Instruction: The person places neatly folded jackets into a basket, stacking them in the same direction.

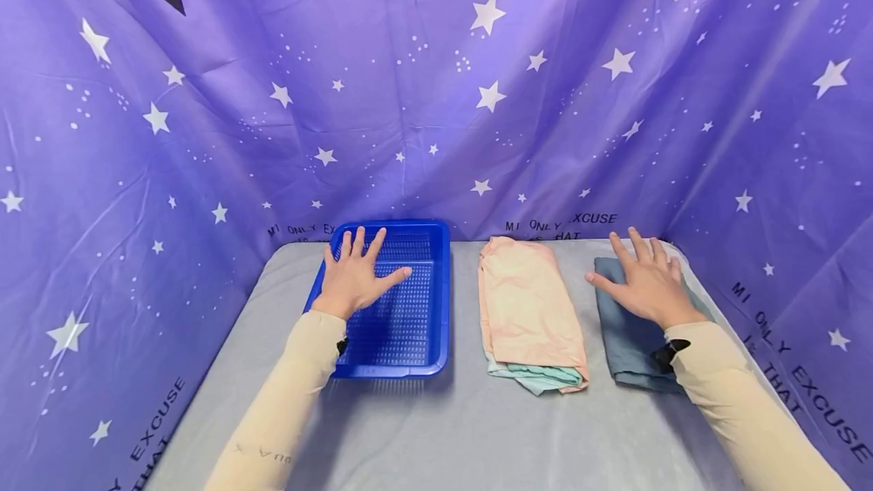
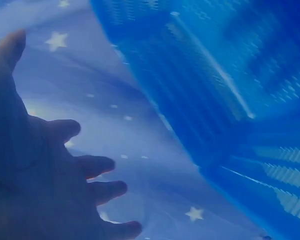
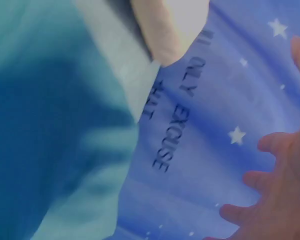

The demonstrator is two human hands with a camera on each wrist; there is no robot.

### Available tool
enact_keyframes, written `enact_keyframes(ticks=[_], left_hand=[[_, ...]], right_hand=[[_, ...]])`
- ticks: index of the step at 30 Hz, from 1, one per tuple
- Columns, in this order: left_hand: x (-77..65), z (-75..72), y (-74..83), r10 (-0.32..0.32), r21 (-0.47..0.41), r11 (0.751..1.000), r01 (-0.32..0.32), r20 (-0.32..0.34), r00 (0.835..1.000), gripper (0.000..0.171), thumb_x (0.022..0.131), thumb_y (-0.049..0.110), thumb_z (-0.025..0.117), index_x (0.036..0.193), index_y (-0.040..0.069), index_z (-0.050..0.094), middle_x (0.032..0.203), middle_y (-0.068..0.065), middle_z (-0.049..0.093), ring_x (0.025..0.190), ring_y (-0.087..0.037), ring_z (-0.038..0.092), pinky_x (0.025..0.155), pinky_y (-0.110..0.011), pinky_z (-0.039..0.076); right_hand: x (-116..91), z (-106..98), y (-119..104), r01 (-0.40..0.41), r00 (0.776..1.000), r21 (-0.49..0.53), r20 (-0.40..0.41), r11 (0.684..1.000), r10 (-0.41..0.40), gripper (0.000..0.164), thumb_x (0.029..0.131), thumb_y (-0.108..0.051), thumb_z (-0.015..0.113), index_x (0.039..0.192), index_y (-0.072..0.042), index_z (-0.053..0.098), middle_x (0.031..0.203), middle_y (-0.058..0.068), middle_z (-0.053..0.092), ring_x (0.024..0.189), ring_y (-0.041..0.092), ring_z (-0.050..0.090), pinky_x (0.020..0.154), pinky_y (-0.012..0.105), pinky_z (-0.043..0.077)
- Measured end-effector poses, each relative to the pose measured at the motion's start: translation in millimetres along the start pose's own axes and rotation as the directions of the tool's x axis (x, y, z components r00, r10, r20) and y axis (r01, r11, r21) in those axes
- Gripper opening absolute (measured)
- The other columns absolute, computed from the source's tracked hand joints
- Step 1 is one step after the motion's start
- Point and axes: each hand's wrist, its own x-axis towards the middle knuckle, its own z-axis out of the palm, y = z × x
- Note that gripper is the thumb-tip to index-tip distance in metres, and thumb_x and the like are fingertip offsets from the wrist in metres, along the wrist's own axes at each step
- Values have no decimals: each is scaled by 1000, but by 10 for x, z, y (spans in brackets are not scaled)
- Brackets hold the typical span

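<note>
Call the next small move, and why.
I'd probably lower the right hand onto the folded grey-blue cloth: it is spread, empty and apart from that cloth, the nearest thing to it. The left hand is also empty, over the blue basket.

"What sort of place is this?"

"A small curtained-off booth around a table (image 1: 532, 442). Whether it stands in a home, an office or a workshop, I can't tell."

"What makes you say booth?"

"Purple curtains (image 1: 402, 59) run along the left, far and right sides (quite a night sky, with white stars (image 1: 487, 14) scattered all over). Black lettering (image 1: 546, 225) shows low on them, and the table's top looks plain, soft and grey."

"Any household touch?"

"A blue plastic basket (image 1: 439, 309) left of the middle and folded fabric (image 1: 528, 301) on the right, like a laundry corner."
</note>
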Motion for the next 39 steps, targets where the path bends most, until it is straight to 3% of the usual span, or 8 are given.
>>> enact_keyframes(ticks=[8, 11, 18, 21, 24, 31, 34, 39], left_hand=[[-246, -106, 519, 68, -158, 985, -65, 14, 998, 81, 94, 64, 60, 159, 19, 39, 153, -13, 53, 143, -38, 48, 119, -70, 25], [-366, -28, 819, 71, -365, 926, -97, -83, 994, 61, 95, 50, 68, 145, 17, 57, 135, -9, 69, 125, -32, 65, 109, -55, 46], [-557, 428, 1521, 77, -798, 518, -307, -314, 946, 27, 94, 15, 71, 120, 13, 69, 113, -6, 75, 102, -19, 71, 92, -36, 58], [-530, 721, 1735, 20, -863, 412, -292, -312, 950, 26, 92, 10, 70, 118, 13, 69, 111, -9, 75, 100, -20, 72, 89, -33, 59], [-454, 1030, 1867, -74, -883, 426, -198, -252, 965, 30, 89, 11, 71, 119, 12, 67, 115, -11, 73, 104, -27, 70, 91, -34, 57], [-289, 1502, 1945, -277, -792, 606, 79, -116, 954, 57, 83, 22, 73, 136, 10, 58, 137, -16, 56, 127, -35, 52, 105, -51, 45], [-237, 1585, 1939, -311, -799, 588, 129, -76, 947, 64, 82, 22, 72, 142, 9, 54, 140, -19, 54, 131, -38, 50, 109, -54, 42], [-149, 1689, 1922, -359, -861, 473, 185, 3, 933, 74, 85, 22, 70, 151, 6, 43, 139, -15, 61, 126, -34, 60, 107, -49, 47]], right_hand=[[-84, 94, -252, 53, 998, 121, 13, 991, -55, 91, 99, -61, 54, 165, -11, 15, 166, 30, 19, 143, 62, 27, 107, 79, 26], [-108, 169, -310, 61, 998, 228, 21, 972, -67, 85, 101, -51, 57, 164, -7, 19, 161, 30, 32, 136, 54, 45, 101, 71, 42], [-91, 440, -365, -25, 997, 482, 76, 876, -14, 79, 103, -37, 60, 162, -1, 21, 156, 30, 41, 128, 49, 56, 100, 59, 51], [-75, 567, -369, -88, 994, 531, 98, 843, 41, 79, 103, -36, 60, 162, -1, 21, 156, 31, 40, 131, 50, 53, 103, 58, 49], [-76, 682, -378, -142, 989, 564, 120, 814, 90, 79, 102, -33, 60, 162, -1, 19, 157, 32, 38, 134, 51, 51, 105, 57, 49], [-84, 838, -390, -232, 972, 609, 175, 759, 157, 81, 102, -30, 60, 163, -2, 14, 156, 35, 35, 135, 53, 46, 113, 61, 37], [-76, 880, -391, -269, 963, 630, 202, 729, 181, 83, 103, -31, 59, 164, -6, 9, 157, 33, 34, 143, 50, 39, 119, 61, 31], [-84, 984, -371, -315, 949, 670, 229, 672, 216, 90, 102, -30, 61, 165, -11, 1, 158, 29, 36, 150, 44, 31, 124, 57, 24]])
